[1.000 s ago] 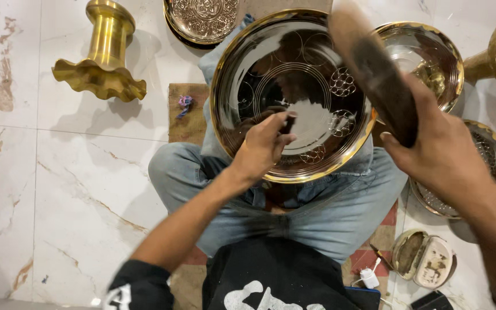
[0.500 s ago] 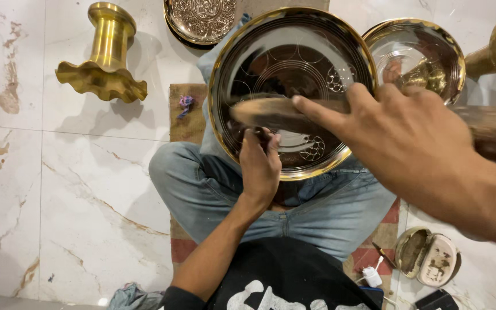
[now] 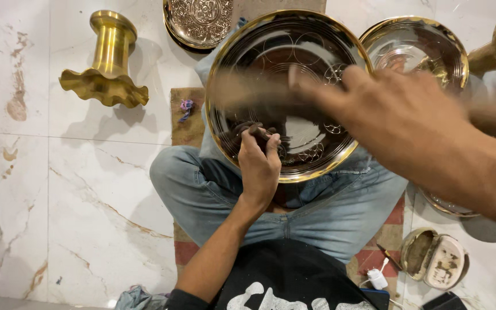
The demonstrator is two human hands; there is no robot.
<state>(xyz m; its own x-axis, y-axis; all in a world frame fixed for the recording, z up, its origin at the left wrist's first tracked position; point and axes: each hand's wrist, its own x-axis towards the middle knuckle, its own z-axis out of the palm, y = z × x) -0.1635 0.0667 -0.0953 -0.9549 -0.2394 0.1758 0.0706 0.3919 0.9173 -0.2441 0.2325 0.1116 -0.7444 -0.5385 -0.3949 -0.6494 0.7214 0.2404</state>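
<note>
Left hand (image 3: 259,163): fingers are curled tight around a small dark tool (image 3: 258,131), whose tip is pressed to the inner face of the large brass plate (image 3: 285,92). The plate is propped tilted on the lap, its lower rim resting on the blue jeans (image 3: 213,195); engraved circular motifs are seen on its mirror-like surface, and a gold rim runs around it.

Right hand (image 3: 400,123): it is seen blurred, at 3 o'clock from the left hand, close to the camera. The fingers are wrapped around a brownish, elongated object (image 3: 248,92) smeared by motion across the plate's upper half; its kind cannot be told.

Surroundings: a second brass plate (image 3: 414,49) lies at 2 o'clock from the large one, partly covered by the right hand. A smaller embossed dish (image 3: 198,23) is noted at 11 o'clock, and a brass stand with a fluted base (image 3: 105,63) lies on its side on the marble floor (image 3: 70,189) at 9 o'clock. An open small case (image 3: 434,259) is found at 5 o'clock.
</note>
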